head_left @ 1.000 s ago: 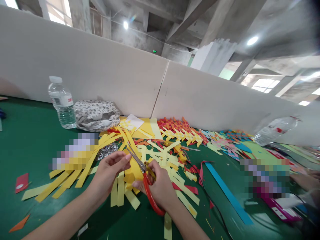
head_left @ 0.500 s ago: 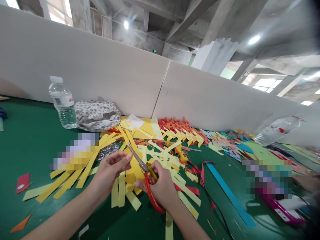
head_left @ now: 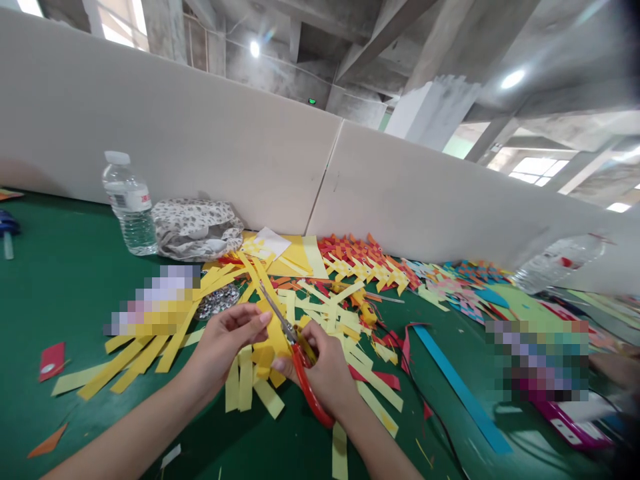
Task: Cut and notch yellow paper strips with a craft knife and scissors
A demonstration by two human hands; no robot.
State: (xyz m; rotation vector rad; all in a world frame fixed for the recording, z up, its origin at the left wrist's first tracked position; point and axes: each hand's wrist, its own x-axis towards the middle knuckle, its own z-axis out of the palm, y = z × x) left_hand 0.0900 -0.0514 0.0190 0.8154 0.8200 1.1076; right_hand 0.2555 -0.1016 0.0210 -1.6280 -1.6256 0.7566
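My right hand (head_left: 327, 370) holds red-handled scissors (head_left: 311, 395), their narrow blades pointing up and left, close together. My left hand (head_left: 233, 340) is closed in a pinch beside the blades. A piece of yellow paper (head_left: 274, 341) shows between the two hands, against the left fingertips; the grip itself is partly hidden. Under and around the hands lie many pale yellow strips (head_left: 245, 380). Deeper yellow strips (head_left: 143, 363) fan out to the left, next to a heap of small silvery pieces (head_left: 219, 301).
A water bottle (head_left: 131, 207) and a patterned cloth bag (head_left: 197, 230) stand by the white partition (head_left: 225, 147). Woven red and orange paper pieces (head_left: 353, 252) lie behind. To the right are a blue strip (head_left: 463, 390), a black cable (head_left: 435, 423), a magenta device (head_left: 567, 420) and another person's blurred hand (head_left: 615, 370).
The view has shifted slightly, so the table things sit a little further right. Both hands and the scissors keep nearly the same pose; the yellow paper between them has shifted slightly.
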